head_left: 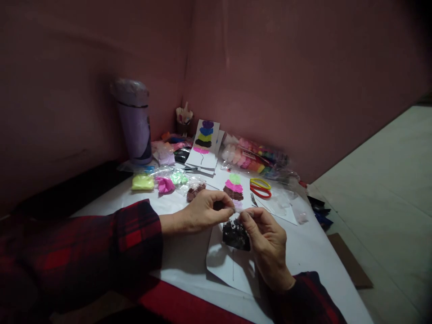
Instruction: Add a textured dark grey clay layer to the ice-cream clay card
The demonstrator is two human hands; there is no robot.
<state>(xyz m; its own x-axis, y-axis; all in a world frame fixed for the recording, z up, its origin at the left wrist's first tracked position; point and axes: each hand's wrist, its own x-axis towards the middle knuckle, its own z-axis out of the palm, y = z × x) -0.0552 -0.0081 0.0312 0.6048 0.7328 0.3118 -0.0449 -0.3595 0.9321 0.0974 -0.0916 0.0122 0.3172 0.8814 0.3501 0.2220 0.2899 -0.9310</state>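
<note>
My left hand (212, 208) comes in from the left, thumb and forefinger pinched at the top edge of a small clear plastic bag with a black, clay-like lump (236, 236) in it. At the other side of that edge, my right hand (268, 238) pinches the bag too. The bag hangs over a white sheet of paper (219, 270) that bears a thin dark line. Above my fingers, the paper shows scribbled bands of green, pink, brown and lilac (233, 185). A packet of brown clay (196, 192) lies just beyond my left hand.
Yellow, pink and green clay packets (142, 182) lie at the left, before a purple tumbler (135, 130). A colour-banded card (204, 141) leans at the back beside a large multicoloured pack (256, 157). Red-and-yellow-handled scissors (260, 188) and a fork (254, 200) lie beyond my right hand.
</note>
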